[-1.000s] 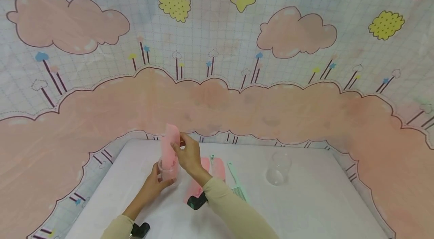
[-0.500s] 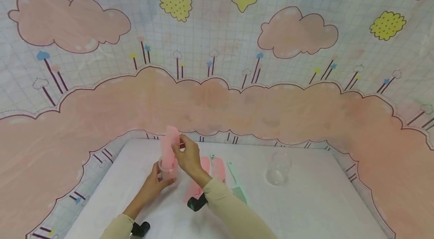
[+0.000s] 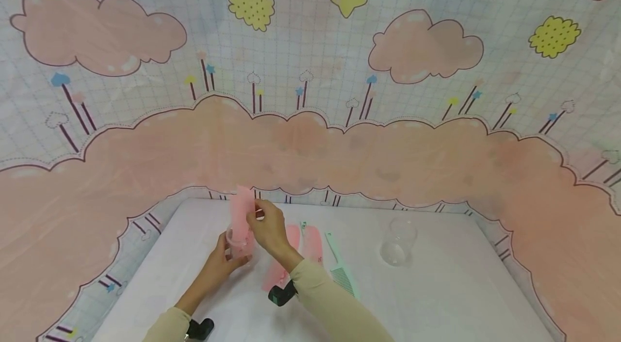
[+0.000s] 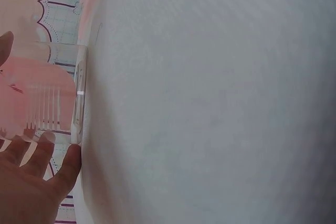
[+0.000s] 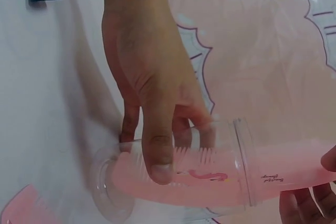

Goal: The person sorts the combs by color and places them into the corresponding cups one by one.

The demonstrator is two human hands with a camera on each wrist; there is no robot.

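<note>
Gripping clear cup [image 3: 241, 250] in left hand [image 3: 219, 267], fingers curled about wall; held near far edge of white table [image 3: 436, 288], toward left corner. Pinching side of pink comb [image 3: 241, 212] with right hand [image 3: 268, 225]; set upright in cup, lower end deep inside, upper end above rim. Noted two more pink combs [image 3: 312, 242] near table's middle, green comb [image 3: 338, 262] just right, second clear cup [image 3: 399, 244] toward far right corner.

Booth-like setting, cartoon-cloud backdrop [image 3: 310, 153], white table [image 3: 451, 288]
</note>
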